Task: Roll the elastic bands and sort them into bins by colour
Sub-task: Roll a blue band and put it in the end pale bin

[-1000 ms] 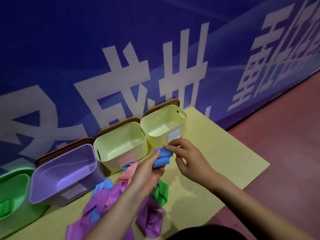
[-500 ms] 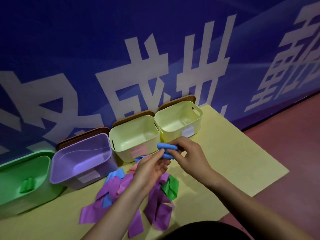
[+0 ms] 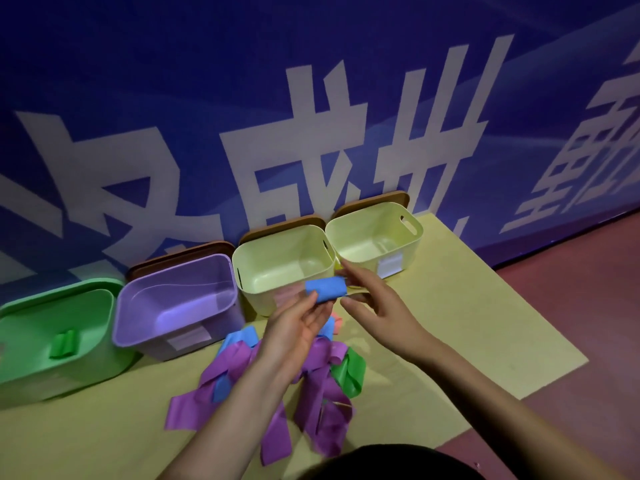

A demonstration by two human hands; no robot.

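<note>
I see the rolled blue band [image 3: 326,289] held up in front of the two pale yellow bins [image 3: 277,271], above the yellow mat [image 3: 467,323]. My left hand [image 3: 298,332] grasps it from below with thumb and fingers, while my right hand [image 3: 375,306] pinches its right end. Under my wrists lies a loose heap of purple, blue and green bands [image 3: 318,403]. A rolled green band [image 3: 64,344] sits in the green bin [image 3: 100,362], beside the purple bin [image 3: 138,306].
</note>
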